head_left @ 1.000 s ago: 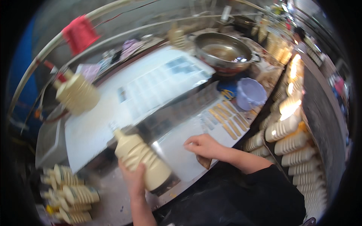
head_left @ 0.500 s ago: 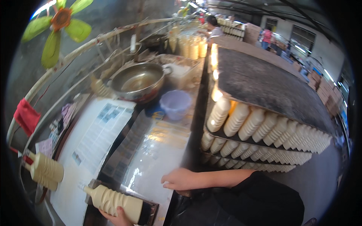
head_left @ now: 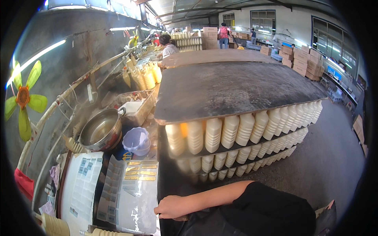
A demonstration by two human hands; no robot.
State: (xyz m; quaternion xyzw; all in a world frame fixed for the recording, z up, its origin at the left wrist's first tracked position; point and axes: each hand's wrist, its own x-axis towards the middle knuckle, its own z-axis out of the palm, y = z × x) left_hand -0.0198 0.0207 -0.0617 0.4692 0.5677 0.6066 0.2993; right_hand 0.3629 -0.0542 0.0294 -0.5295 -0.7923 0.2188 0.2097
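My right hand (head_left: 170, 207) lies on the near edge of the shiny worktable (head_left: 138, 204), fingers loosely curled with nothing in them. My dark-sleeved forearm runs off to the right. My left hand is out of the picture. Only the top of a cream ribbed bottle (head_left: 105, 233) pokes in at the bottom edge, and what holds it is hidden. Another cream bottle (head_left: 53, 225) stands at the lower left. Sheets of blue-and-white labels (head_left: 82, 185) and rows of gold labels (head_left: 139, 171) lie on the table ahead of my hand.
Right of the table, cream bottles (head_left: 236, 131) are stacked in layers between dark boards (head_left: 236, 86). A metal bowl (head_left: 100, 131), a lilac cup (head_left: 136, 141) and a white tray (head_left: 134, 108) sit further back. Two people (head_left: 169, 43) and cardboard boxes (head_left: 303, 59) are in the distance.
The view has swung up and to the right, so the bottle in my left hand has dropped to the bottom edge and the hand is out of sight. My right hand stays on the table edge.
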